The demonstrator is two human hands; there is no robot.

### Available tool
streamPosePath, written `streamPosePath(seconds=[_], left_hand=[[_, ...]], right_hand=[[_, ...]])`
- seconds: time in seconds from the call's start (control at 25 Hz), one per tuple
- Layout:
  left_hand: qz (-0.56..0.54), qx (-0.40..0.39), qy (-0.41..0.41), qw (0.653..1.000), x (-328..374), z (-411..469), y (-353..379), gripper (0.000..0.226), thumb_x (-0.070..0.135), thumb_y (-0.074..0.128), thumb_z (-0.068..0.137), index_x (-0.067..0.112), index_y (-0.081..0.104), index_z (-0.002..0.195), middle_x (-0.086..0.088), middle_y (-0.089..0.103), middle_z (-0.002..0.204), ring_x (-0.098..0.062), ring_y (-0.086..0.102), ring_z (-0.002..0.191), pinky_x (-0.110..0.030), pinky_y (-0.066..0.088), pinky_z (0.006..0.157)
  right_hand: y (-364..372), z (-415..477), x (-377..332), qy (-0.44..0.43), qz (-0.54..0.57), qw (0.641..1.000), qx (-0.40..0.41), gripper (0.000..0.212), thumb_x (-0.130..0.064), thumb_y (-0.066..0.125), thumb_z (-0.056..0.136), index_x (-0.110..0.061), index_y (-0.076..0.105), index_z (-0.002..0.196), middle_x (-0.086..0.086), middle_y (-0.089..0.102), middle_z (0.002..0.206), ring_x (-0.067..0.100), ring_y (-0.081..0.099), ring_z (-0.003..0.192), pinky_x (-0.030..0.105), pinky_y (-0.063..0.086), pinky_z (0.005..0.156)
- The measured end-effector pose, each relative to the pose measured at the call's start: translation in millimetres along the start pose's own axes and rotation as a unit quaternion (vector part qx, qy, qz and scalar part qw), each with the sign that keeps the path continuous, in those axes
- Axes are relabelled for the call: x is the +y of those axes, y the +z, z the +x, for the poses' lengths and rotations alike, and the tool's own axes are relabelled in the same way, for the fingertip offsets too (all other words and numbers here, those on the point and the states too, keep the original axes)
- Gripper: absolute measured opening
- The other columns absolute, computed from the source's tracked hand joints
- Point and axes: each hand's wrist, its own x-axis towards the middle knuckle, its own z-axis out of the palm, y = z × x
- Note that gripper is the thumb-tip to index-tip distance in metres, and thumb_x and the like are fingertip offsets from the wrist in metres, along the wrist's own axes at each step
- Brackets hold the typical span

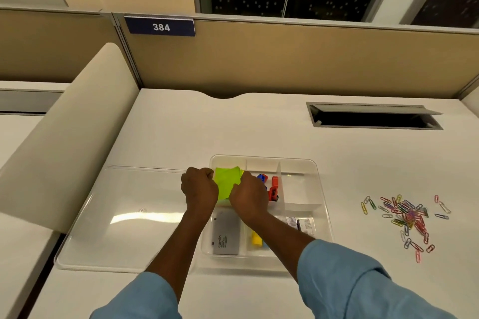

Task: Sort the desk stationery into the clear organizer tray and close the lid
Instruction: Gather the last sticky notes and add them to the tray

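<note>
The clear organizer tray (321, 204) sits mid-desk with its clear lid (124, 217) lying flat to its left. A bright green sticky-note pad (228, 181) lies in the tray's back-left compartment. My left hand (199, 189) and my right hand (247, 199) hold the pad at its left and right sides, fingers curled. Red and blue small items (272, 188) sit in the middle compartment. A grey Camlin box (225, 233), a yellow item (256, 238) and small staple boxes (302, 223) fill the front compartments. Coloured paper clips (407, 217) lie loose on the desk at the right.
An open cable hatch (373, 118) is set into the desk at the back right. A tan partition (285, 59) with a number plate closes the back. A curved cream divider (67, 153) borders the left side.
</note>
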Motion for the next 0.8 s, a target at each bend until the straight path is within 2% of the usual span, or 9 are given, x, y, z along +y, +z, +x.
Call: streamPosePath(seconds=[0.08,0.16,0.32,0.48,0.6,0.68,0.8], left_hand=[[-0.009,0.012,0.002,1.000,0,-4,-1,0.023,0.005,0.052,0.088,0.006,0.072,0.101,-0.022,0.062,0.104,-0.039,0.056,0.099,-0.042,0.047,0.081],[-0.031,0.022,-0.010,0.999,0,-8,-4,0.022,0.005,0.053,0.088,0.005,0.072,0.099,-0.020,0.063,0.104,-0.037,0.057,0.099,-0.041,0.047,0.083],[-0.066,0.024,-0.024,0.997,-3,-15,-8,0.019,0.005,0.055,0.087,0.005,0.072,0.095,-0.019,0.065,0.104,-0.034,0.059,0.100,-0.035,0.045,0.085],[-0.079,0.036,-0.035,0.996,-8,-21,-11,0.018,0.005,0.057,0.086,0.005,0.073,0.094,-0.018,0.064,0.103,-0.033,0.058,0.100,-0.034,0.043,0.085],[-0.095,0.044,-0.027,0.994,-9,-23,-13,0.016,0.007,0.061,0.084,0.005,0.073,0.094,-0.018,0.064,0.102,-0.032,0.058,0.100,-0.034,0.043,0.086],[-0.095,0.042,-0.023,0.994,-7,-22,-15,0.017,0.009,0.063,0.084,0.005,0.073,0.097,-0.017,0.065,0.103,-0.031,0.059,0.100,-0.031,0.042,0.086],[-0.104,0.036,-0.011,0.994,-3,-23,-15,0.021,0.009,0.064,0.083,0.004,0.070,0.103,-0.016,0.063,0.107,-0.028,0.059,0.105,-0.023,0.037,0.088]], right_hand=[[0,-1,1,-0.009,-0.011,1.000,0.007,0.024,-0.023,0.055,0.090,-0.010,0.057,0.110,0.007,0.066,0.104,0.023,0.061,0.098,0.032,0.048,0.077],[-1,-1,1,-0.012,0.005,1.000,0.006,0.021,-0.022,0.055,0.091,-0.010,0.057,0.109,0.008,0.066,0.103,0.023,0.061,0.096,0.032,0.049,0.076],[-5,4,-2,0.073,0.147,0.986,0.016,0.013,-0.019,0.060,0.090,-0.010,0.060,0.100,0.008,0.067,0.097,0.018,0.060,0.083,0.025,0.043,0.063],[-2,6,-3,0.116,0.169,0.979,0.018,0.014,-0.023,0.062,0.089,-0.013,0.060,0.098,0.004,0.067,0.096,0.016,0.057,0.079,0.023,0.038,0.060],[5,3,-3,0.099,0.133,0.986,0.011,0.017,-0.027,0.060,0.090,-0.015,0.059,0.102,0.002,0.068,0.099,0.016,0.061,0.088,0.025,0.043,0.065],[7,3,-5,0.069,0.098,0.993,0.007,0.024,-0.032,0.056,0.091,-0.014,0.058,0.107,0.004,0.066,0.105,0.020,0.061,0.097,0.029,0.048,0.075],[8,0,-8,0.029,0.062,0.998,0.014,0.034,-0.037,0.049,0.094,-0.010,0.057,0.114,0.009,0.062,0.113,0.025,0.057,0.106,0.034,0.046,0.086]])
